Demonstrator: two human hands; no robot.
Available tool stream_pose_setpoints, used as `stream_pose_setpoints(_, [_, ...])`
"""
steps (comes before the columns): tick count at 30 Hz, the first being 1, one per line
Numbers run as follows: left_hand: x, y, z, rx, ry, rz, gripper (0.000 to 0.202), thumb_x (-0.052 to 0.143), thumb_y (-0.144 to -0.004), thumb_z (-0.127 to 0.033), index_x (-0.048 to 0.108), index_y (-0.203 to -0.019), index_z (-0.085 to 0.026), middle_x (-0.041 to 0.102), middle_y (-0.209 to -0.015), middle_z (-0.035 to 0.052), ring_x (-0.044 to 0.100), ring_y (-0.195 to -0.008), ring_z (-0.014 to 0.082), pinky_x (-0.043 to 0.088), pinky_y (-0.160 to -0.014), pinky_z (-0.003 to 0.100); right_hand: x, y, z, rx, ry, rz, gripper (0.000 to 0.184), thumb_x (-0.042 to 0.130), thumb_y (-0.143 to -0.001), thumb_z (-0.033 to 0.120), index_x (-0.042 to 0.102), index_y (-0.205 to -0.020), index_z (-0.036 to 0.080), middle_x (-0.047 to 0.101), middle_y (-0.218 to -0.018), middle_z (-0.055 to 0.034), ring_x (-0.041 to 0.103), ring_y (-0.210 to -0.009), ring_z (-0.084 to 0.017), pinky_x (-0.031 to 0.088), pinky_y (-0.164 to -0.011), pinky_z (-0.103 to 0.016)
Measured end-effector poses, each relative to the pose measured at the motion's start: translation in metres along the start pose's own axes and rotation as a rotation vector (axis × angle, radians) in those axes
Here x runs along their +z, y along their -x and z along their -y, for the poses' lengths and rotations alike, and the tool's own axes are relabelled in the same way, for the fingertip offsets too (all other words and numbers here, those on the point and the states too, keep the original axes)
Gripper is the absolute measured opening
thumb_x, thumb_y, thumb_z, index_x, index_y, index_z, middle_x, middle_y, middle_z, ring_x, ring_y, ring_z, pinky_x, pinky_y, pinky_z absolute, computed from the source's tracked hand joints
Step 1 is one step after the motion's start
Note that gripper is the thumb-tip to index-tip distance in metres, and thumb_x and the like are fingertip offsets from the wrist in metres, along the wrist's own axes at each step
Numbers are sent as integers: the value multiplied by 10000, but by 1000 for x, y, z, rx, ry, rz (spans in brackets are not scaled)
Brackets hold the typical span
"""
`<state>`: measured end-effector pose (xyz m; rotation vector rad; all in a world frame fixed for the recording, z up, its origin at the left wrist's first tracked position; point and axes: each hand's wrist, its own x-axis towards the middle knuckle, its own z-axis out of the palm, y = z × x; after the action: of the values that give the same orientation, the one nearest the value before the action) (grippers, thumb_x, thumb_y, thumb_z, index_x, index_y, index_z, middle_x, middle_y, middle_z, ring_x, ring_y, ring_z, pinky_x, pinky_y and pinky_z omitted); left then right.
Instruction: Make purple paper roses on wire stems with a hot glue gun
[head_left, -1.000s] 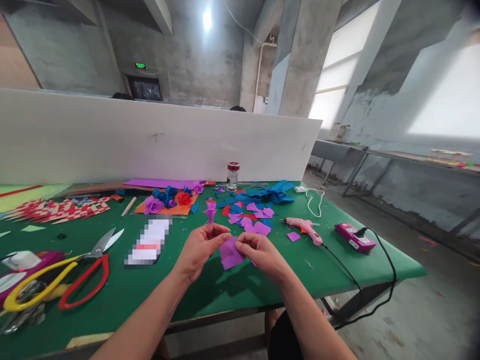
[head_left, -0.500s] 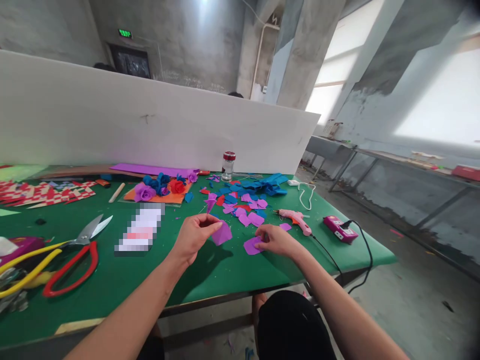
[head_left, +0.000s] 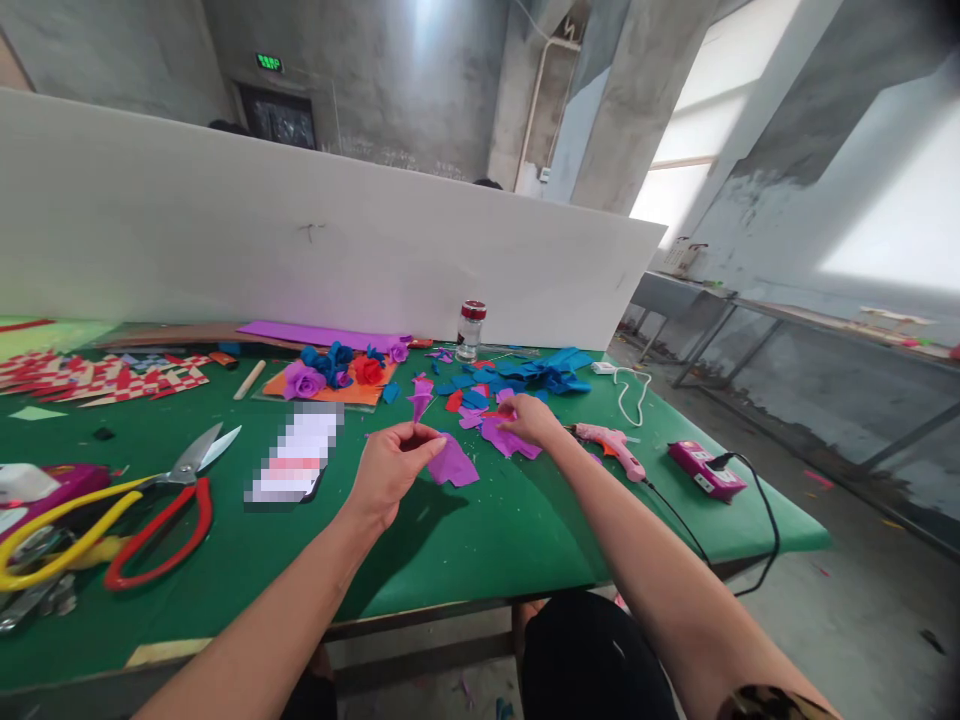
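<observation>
Purple crepe-paper petals (head_left: 453,462) hang from the pinched thumb and fingers of my left hand (head_left: 394,470), above the green table. A narrow twisted purple piece (head_left: 421,398) stands up just behind that hand, on what looks like a thin stem. My right hand (head_left: 529,418) reaches into the pile of cut paper, its fingers bent and closed on a purple petal (head_left: 508,440); the fingertips are partly hidden. Blue paper pieces (head_left: 551,370) lie behind the pile. To the right of my right hand rests a pink glue gun (head_left: 611,445).
Large scissors (head_left: 180,480) and a pixelated phone (head_left: 296,455) lie to my left. Finished paper flowers (head_left: 330,370) sit on orange paper. A red-lidded jar (head_left: 471,330) stands before the white board (head_left: 375,240). A purple power strip (head_left: 706,470) with a black cord is at right.
My right hand has moved forward from the near tabletop to the petal pile. The petal it touched has gone from that spot. More purple paper now shows at my left hand.
</observation>
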<state>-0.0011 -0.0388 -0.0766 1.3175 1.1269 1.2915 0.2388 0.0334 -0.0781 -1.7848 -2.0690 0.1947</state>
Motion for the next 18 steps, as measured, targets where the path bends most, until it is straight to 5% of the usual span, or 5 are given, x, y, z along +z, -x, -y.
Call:
stream_pose_setpoints(3, [1,1,0,17,-3,-5,187,770,-601,-314,703,-676,-157,621,-602,-7,458,-508,82,351,-479,207,-3,8,3,4,-6,-68,256,633,-820,252,673,-1065,191,696,-1019,-86,625,-892,-201,435,-754,-278])
stream_pose_setpoints(5, [2,2,-1,28,5,-23,192,769,-605,-323,700,-674,-158,621,-604,-8,471,-523,87,355,-487,206,1,26,14,-2,-15,-84,207,517,-896,259,690,-980,183,705,-951,-77,627,-853,-188,430,-731,-271])
stream_pose_setpoints(10, [5,5,-1,53,24,-86,210,781,-594,-329,699,-686,-159,634,-616,-6,508,-562,104,372,-515,209,38,62,53,-161,14,74,204,676,-767,303,687,-936,190,701,-925,-56,618,-751,-173,385,-613,-237])
stream_pose_setpoints(15, [7,6,-2,93,9,-103,206,778,-601,-331,702,-687,-160,661,-639,2,545,-585,119,405,-558,221,51,55,58,-133,59,67,100,582,-811,179,682,-800,180,695,-789,-38,615,-714,-159,359,-580,-230])
stream_pose_setpoints(18, [8,5,-1,101,-6,-115,213,776,-603,-340,704,-694,-161,661,-630,1,549,-581,123,407,-561,225,41,42,48,-100,78,-17,183,504,-876,179,681,-925,177,693,-956,-78,624,-872,-184,399,-677,-243])
